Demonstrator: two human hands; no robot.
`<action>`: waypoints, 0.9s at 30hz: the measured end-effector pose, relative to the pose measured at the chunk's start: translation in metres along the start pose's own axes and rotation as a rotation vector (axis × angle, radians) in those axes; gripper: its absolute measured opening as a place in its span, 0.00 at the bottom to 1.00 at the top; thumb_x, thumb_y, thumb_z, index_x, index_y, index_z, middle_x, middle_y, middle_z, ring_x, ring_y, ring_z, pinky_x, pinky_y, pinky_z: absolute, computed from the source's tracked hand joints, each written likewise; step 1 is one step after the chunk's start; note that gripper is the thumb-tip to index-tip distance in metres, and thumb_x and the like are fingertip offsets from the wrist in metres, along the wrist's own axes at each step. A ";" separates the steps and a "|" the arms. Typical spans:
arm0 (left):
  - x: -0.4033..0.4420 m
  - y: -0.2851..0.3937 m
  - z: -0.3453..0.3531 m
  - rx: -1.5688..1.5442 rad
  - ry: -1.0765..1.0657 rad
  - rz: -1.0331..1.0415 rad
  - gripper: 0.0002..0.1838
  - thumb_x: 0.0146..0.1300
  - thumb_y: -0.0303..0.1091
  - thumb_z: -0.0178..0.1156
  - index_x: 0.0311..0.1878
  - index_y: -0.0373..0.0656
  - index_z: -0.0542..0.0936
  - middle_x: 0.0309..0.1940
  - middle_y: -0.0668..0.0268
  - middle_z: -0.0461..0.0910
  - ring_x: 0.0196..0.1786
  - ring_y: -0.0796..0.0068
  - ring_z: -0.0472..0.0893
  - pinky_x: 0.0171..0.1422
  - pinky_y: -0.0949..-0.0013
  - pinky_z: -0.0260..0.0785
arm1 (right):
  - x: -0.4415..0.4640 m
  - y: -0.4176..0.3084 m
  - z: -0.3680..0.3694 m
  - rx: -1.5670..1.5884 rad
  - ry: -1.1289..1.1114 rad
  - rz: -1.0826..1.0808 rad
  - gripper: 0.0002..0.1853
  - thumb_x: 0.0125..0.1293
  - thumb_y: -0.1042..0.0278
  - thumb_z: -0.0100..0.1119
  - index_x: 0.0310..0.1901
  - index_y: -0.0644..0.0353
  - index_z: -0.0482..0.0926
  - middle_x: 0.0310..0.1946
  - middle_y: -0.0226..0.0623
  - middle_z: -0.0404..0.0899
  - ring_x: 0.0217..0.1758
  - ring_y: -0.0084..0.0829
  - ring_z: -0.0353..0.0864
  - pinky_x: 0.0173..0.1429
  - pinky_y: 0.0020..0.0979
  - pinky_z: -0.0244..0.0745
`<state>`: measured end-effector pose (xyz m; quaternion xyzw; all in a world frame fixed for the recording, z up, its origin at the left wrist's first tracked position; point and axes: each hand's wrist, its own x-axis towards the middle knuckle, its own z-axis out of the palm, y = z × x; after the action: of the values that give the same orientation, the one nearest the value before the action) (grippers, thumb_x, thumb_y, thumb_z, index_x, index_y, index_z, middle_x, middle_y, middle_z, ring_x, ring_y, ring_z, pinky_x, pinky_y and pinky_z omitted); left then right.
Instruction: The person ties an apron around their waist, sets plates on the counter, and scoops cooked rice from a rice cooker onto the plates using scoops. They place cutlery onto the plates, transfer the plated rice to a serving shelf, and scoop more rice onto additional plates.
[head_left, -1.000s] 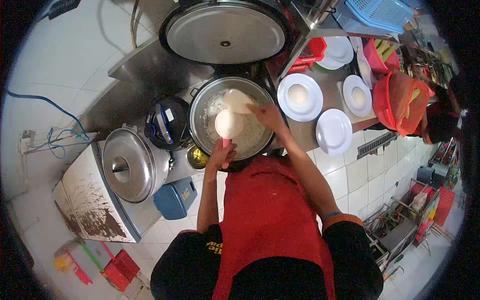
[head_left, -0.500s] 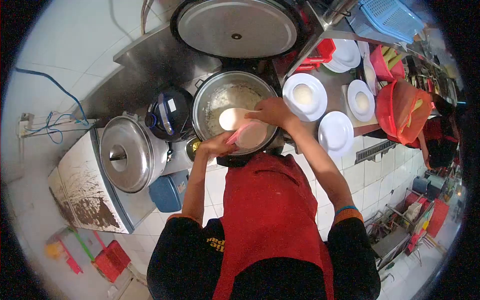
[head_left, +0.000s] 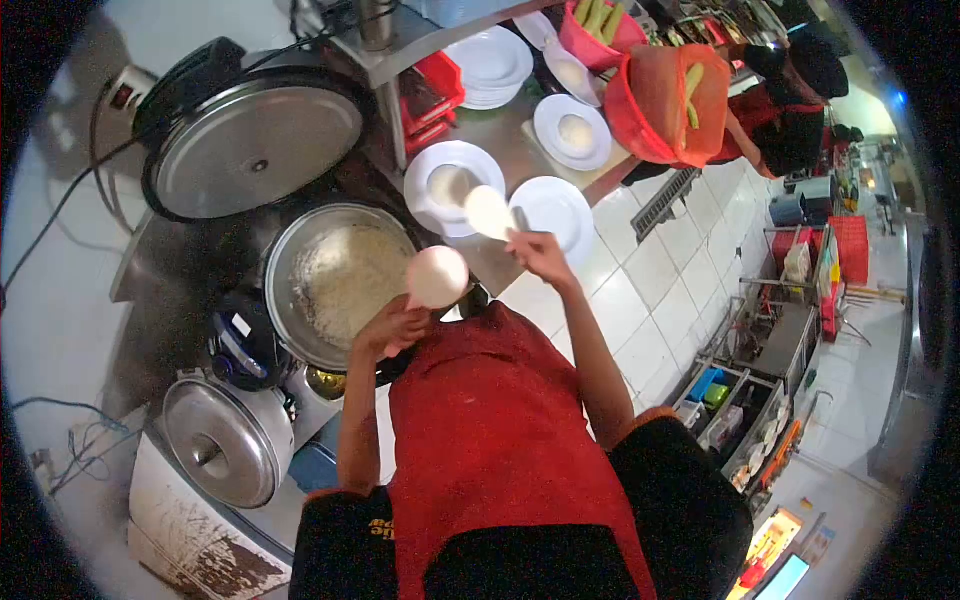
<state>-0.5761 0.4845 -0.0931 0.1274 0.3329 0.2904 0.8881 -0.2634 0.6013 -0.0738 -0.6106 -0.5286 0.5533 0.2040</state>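
- Pink scoop (head_left: 438,280), its handle gripped in the left hand (head_left: 395,328), at the metal pot's (head_left: 282,308) three o'clock.
- White paddle (head_left: 488,213), its handle pinched by the right hand (head_left: 542,260), at the scoop's one o'clock.
- Plate (head_left: 423,170) with pale mound, at the paddle's ten o'clock.

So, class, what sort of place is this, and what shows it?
Probably a restaurant or canteen kitchen: a large open cooker of what looks like rice, a stack of white plates, and another person in red and black, like the wearer's clothes.
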 end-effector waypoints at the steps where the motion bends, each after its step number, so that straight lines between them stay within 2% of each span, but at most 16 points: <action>1: 0.019 0.004 0.016 0.083 0.027 -0.030 0.06 0.67 0.29 0.54 0.45 0.47 0.71 0.23 0.77 0.65 0.19 0.88 0.61 0.16 0.82 0.48 | -0.009 0.018 -0.019 0.085 0.089 -0.002 0.25 0.65 0.44 0.58 0.28 0.63 0.83 0.15 0.22 0.69 0.17 0.16 0.65 0.21 0.22 0.58; 4: 0.104 -0.002 0.035 0.277 -0.053 -0.138 0.02 0.67 0.30 0.53 0.42 0.46 0.73 0.21 0.77 0.64 0.19 0.88 0.61 0.16 0.80 0.49 | -0.042 0.053 -0.070 0.218 0.336 0.086 0.20 0.68 0.51 0.57 0.26 0.58 0.80 0.13 0.19 0.64 0.13 0.11 0.58 0.16 0.18 0.49; 5: 0.140 -0.014 0.021 0.202 -0.116 -0.177 0.12 0.66 0.30 0.55 0.51 0.44 0.71 0.26 0.74 0.69 0.22 0.86 0.65 0.19 0.80 0.57 | -0.052 0.062 -0.083 0.211 0.414 0.099 0.18 0.68 0.51 0.57 0.28 0.58 0.80 0.13 0.19 0.64 0.13 0.11 0.57 0.15 0.18 0.48; 6: 0.154 -0.008 0.053 0.432 0.155 -0.121 0.16 0.65 0.35 0.58 0.54 0.45 0.71 0.24 0.74 0.71 0.24 0.81 0.72 0.23 0.75 0.66 | -0.062 0.072 -0.094 0.215 0.423 0.101 0.18 0.68 0.51 0.57 0.28 0.58 0.80 0.13 0.19 0.64 0.13 0.11 0.57 0.15 0.18 0.48; 7: 0.174 -0.007 0.066 0.437 0.149 -0.124 0.16 0.65 0.35 0.58 0.54 0.45 0.71 0.24 0.74 0.71 0.24 0.81 0.72 0.23 0.75 0.66 | -0.073 0.082 -0.104 0.253 0.474 0.123 0.18 0.68 0.51 0.57 0.30 0.59 0.80 0.13 0.19 0.64 0.12 0.11 0.57 0.15 0.18 0.48; 10: 0.236 -0.010 0.085 0.819 0.272 0.018 0.22 0.63 0.34 0.58 0.60 0.42 0.68 0.28 0.63 0.79 0.29 0.66 0.81 0.30 0.63 0.74 | -0.095 0.109 -0.122 0.346 0.567 0.146 0.20 0.68 0.50 0.57 0.30 0.62 0.79 0.12 0.19 0.62 0.12 0.11 0.56 0.15 0.19 0.47; 12: 0.282 -0.029 0.073 1.506 0.563 0.614 0.28 0.60 0.29 0.55 0.64 0.39 0.62 0.35 0.48 0.81 0.36 0.53 0.83 0.37 0.53 0.75 | -0.104 0.116 -0.125 0.402 0.645 0.169 0.21 0.68 0.50 0.57 0.28 0.63 0.78 0.11 0.19 0.62 0.11 0.11 0.54 0.15 0.20 0.45; 13: 0.283 -0.024 0.085 1.516 0.551 0.613 0.28 0.60 0.29 0.55 0.64 0.39 0.62 0.35 0.48 0.81 0.36 0.53 0.83 0.37 0.53 0.75 | -0.103 0.125 -0.125 0.412 0.655 0.172 0.21 0.68 0.50 0.57 0.28 0.63 0.78 0.11 0.19 0.62 0.11 0.11 0.54 0.15 0.20 0.45; 15: 0.277 -0.009 0.111 1.823 0.557 0.371 0.31 0.61 0.27 0.50 0.69 0.36 0.57 0.38 0.40 0.79 0.33 0.46 0.82 0.37 0.50 0.75 | -0.097 0.151 -0.122 0.396 0.677 0.136 0.22 0.68 0.48 0.56 0.31 0.63 0.79 0.12 0.20 0.63 0.12 0.12 0.56 0.15 0.19 0.48; 19: 0.276 -0.006 0.111 1.725 0.696 0.410 0.29 0.62 0.29 0.52 0.66 0.34 0.59 0.37 0.43 0.80 0.35 0.44 0.82 0.37 0.49 0.75 | -0.068 0.148 -0.110 0.408 0.727 0.132 0.22 0.67 0.48 0.58 0.32 0.64 0.79 0.13 0.22 0.65 0.12 0.12 0.58 0.16 0.20 0.48; 21: 0.257 0.004 0.114 1.428 0.697 0.504 0.24 0.62 0.30 0.53 0.60 0.34 0.62 0.36 0.43 0.80 0.38 0.42 0.80 0.39 0.48 0.73 | -0.045 0.159 -0.103 0.493 0.729 0.115 0.20 0.65 0.49 0.61 0.34 0.63 0.79 0.14 0.22 0.67 0.13 0.13 0.59 0.17 0.20 0.52; 22: 0.265 -0.004 0.091 1.364 0.747 0.811 0.19 0.62 0.33 0.57 0.53 0.35 0.65 0.32 0.47 0.80 0.36 0.45 0.81 0.38 0.50 0.72 | -0.030 0.167 -0.099 0.364 0.779 0.090 0.19 0.63 0.50 0.63 0.35 0.62 0.79 0.17 0.24 0.69 0.16 0.16 0.63 0.20 0.21 0.58; 23: 0.263 0.001 0.083 1.373 0.757 0.813 0.19 0.62 0.33 0.57 0.53 0.35 0.65 0.32 0.47 0.80 0.36 0.45 0.81 0.38 0.50 0.72 | -0.014 0.178 -0.095 0.233 0.824 0.061 0.18 0.62 0.52 0.65 0.36 0.62 0.79 0.19 0.26 0.72 0.19 0.18 0.67 0.24 0.23 0.63; 24: 0.257 0.003 0.076 1.214 0.723 0.838 0.19 0.62 0.33 0.58 0.51 0.35 0.65 0.33 0.49 0.80 0.35 0.47 0.81 0.37 0.50 0.72 | 0.003 0.197 -0.087 0.192 0.860 -0.051 0.14 0.61 0.60 0.66 0.35 0.64 0.80 0.30 0.37 0.79 0.32 0.28 0.75 0.39 0.34 0.72; 25: 0.249 0.005 0.067 1.054 0.690 0.859 0.19 0.62 0.34 0.59 0.50 0.35 0.66 0.33 0.51 0.80 0.34 0.49 0.81 0.36 0.51 0.71 | 0.004 0.185 -0.088 0.199 0.847 -0.055 0.14 0.61 0.60 0.66 0.35 0.64 0.80 0.30 0.37 0.79 0.32 0.28 0.75 0.39 0.34 0.72; 27: 0.225 0.006 0.056 0.971 0.719 0.654 0.19 0.64 0.37 0.58 0.52 0.38 0.66 0.30 0.64 0.75 0.27 0.72 0.77 0.28 0.67 0.70 | 0.005 0.144 -0.090 -0.313 1.017 -0.198 0.13 0.60 0.62 0.66 0.37 0.64 0.80 0.34 0.41 0.81 0.37 0.28 0.78 0.42 0.33 0.73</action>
<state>-0.4044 0.6223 -0.1649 0.5007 0.6437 0.3857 0.4315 -0.1235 0.5847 -0.1690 -0.7718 -0.4943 0.0805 0.3918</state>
